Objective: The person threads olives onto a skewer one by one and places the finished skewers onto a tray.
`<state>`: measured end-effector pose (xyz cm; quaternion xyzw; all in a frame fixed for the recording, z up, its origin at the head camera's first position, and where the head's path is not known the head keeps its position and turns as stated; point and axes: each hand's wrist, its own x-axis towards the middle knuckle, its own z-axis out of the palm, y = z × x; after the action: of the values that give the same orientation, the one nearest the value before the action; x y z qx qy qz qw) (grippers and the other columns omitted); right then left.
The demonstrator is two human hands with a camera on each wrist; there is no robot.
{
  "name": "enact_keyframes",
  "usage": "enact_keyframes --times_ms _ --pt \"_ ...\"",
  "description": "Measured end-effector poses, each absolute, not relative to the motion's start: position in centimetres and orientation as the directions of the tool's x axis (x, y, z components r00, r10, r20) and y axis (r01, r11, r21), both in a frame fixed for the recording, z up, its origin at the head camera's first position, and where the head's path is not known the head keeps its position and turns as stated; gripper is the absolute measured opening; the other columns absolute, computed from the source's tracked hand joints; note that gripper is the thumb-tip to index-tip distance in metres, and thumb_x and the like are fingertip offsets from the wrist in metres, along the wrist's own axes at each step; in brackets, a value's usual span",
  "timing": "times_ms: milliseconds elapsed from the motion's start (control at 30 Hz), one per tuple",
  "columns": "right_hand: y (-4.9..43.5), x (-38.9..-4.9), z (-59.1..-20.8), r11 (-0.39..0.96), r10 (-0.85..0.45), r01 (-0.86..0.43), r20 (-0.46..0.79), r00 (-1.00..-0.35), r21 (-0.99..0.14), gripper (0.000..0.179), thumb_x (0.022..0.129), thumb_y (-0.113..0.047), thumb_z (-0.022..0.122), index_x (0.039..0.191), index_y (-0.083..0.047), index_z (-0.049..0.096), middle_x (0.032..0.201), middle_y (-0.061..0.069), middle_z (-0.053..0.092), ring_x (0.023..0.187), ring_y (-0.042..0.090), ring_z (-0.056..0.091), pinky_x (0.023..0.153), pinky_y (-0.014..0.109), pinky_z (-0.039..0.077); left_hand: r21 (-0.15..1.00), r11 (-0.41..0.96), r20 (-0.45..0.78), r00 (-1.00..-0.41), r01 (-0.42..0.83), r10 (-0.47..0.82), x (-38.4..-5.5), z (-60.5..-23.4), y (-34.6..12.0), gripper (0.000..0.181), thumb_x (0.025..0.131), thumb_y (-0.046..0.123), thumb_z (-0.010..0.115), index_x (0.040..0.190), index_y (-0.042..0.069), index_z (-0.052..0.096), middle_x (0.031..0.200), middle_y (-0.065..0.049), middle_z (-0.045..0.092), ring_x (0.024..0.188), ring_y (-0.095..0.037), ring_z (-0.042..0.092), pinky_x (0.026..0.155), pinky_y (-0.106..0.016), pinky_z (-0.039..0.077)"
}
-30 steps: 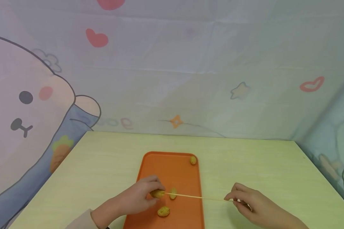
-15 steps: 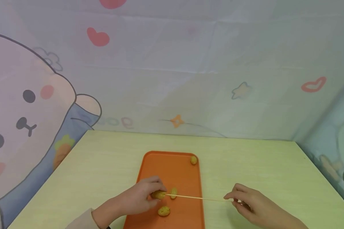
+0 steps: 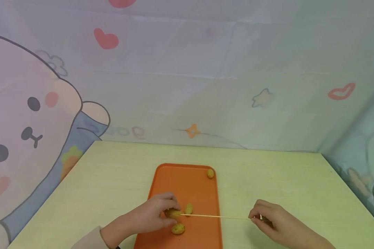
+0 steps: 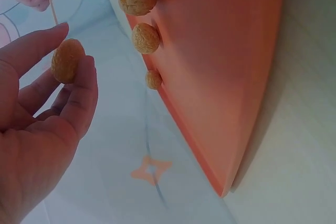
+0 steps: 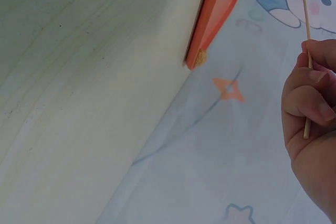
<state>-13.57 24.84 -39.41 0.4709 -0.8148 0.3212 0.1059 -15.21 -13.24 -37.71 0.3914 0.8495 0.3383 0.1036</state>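
Note:
In the head view my left hand point(image 3: 149, 214) pinches a golden-brown, wrinkled, egg-shaped ball point(image 3: 173, 213) between thumb and fingers, above an orange tray point(image 3: 187, 183). A thin bamboo skewer point(image 3: 215, 216) runs almost level from that ball's right end to my right hand point(image 3: 275, 221), whose thumb and fingers grip it. Whether the tip sits inside the ball cannot be told. The left wrist view shows the held ball point(image 4: 67, 61) close up. In the right wrist view the skewer's blunt end point(image 5: 306, 129) sticks out below the curled fingers. Two similar balls, one upright point(image 3: 188, 208) and one nearer point(image 3: 178, 228), lie beside the left hand.
Another ball point(image 3: 210, 173) lies in the tray's far right corner. The tray rests on a pale wood-grain table point(image 3: 268, 180). A printed cloth point(image 3: 174, 86) with cartoon figures hangs behind the table's far edge.
My right fingertips have shifted slightly right along the skewer. The skewer's left end and the held ball are a little lower, so the skewer lies more level. The loose balls stay in place.

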Motion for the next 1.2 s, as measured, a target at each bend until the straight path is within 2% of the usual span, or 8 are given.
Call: enact_keyframes --times_ms 300,500,833,1200 --pt "24.6 -13.2 -39.5 0.364 -0.679 -0.817 0.473 -0.562 -0.447 0.035 0.085 0.011 0.064 0.097 -0.022 0.059 0.089 -0.012 0.054 0.07 -0.004 0.047 0.06 0.007 0.041 0.642 0.437 0.154 -0.664 0.63 0.732 -15.2 -38.0 -13.2 0.02 0.085 0.004 0.072 0.105 0.006 0.069 0.096 0.006 0.055 0.08 0.001 0.052 0.071 -0.021 0.051" --pt "24.3 -13.2 -39.6 0.354 -0.67 -0.835 0.51 -0.54 -0.421 0.039 0.081 0.014 0.066 0.097 -0.022 0.06 0.088 -0.012 0.053 0.07 -0.003 0.047 0.061 0.006 0.039 0.643 0.434 0.169 -0.67 0.631 0.723 -15.2 -37.9 -13.1 0.02 0.085 0.005 0.073 0.104 0.007 0.069 0.097 0.006 0.055 0.08 0.0 0.052 0.069 -0.022 0.052" --pt "24.0 -13.3 -39.8 0.325 -0.665 -0.858 0.548 -0.507 -0.398 0.034 0.083 0.011 0.066 0.097 -0.019 0.061 0.088 -0.011 0.053 0.07 -0.003 0.047 0.061 0.005 0.039 0.622 0.384 0.242 -0.634 0.682 0.734 -15.2 -38.0 -12.8 0.018 0.083 0.003 0.074 0.1 0.005 0.071 0.094 0.004 0.056 0.078 -0.001 0.054 0.068 -0.019 0.052" --pt "23.4 -13.4 -39.7 0.282 -0.671 -0.881 0.578 -0.465 -0.38 0.03 0.084 0.011 0.066 0.095 -0.017 0.062 0.088 -0.01 0.053 0.069 -0.001 0.048 0.061 0.005 0.038 0.63 0.399 0.215 -0.643 0.666 0.735 -15.1 -37.7 -12.7 0.019 0.083 0.003 0.074 0.102 0.003 0.072 0.096 0.004 0.057 0.079 0.0 0.054 0.068 -0.017 0.05"
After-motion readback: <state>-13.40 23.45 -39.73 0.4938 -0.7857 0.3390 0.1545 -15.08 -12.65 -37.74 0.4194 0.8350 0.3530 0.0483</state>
